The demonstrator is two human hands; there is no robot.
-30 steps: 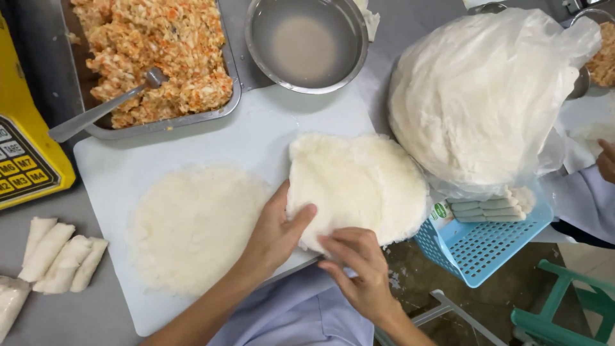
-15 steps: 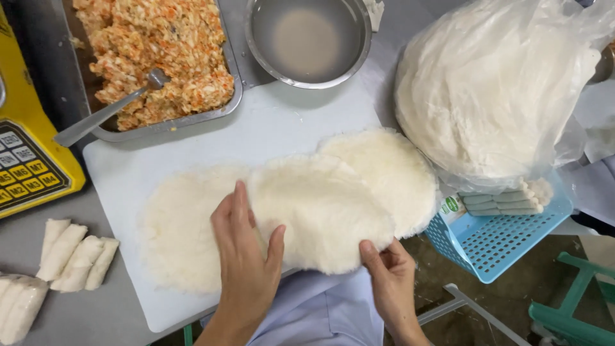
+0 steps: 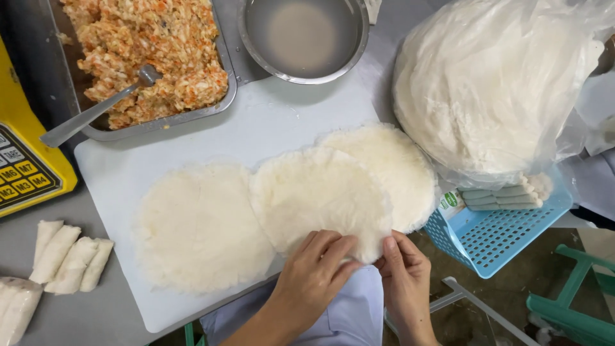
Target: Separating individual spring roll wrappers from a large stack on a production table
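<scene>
Left hand: positioned at the near edge of the white cutting board, palm down, fingers slightly spread and laid flat on the lower rim of the middle wrapper. It presses on the sheet and is not closed around it.

Right hand: just beside the left one, at the board's near right corner. Its thumb and fingertips pinch the lower right edge of the middle wrapper, where the sheet overhangs the board.

Middle wrapper: a thin, round, white rice-paper sheet, lying flat. Its left edge overlaps the left wrapper; its right edge overlaps the right wrapper. All three sheets lie in a row across the board, which rests on the grey table.

Near left, on the table: four finished white rolls side by side, with more at the picture's edge.

Right of the board: a blue perforated plastic basket holding a row of rolls. Above it sits a clear plastic bag filled with stacked round wrappers.

Far left: a yellow scale.

Far side: a metal tray of orange-and-white chopped filling, with a metal spoon resting in it. Beside it stands a round metal bowl of cloudy liquid.
</scene>
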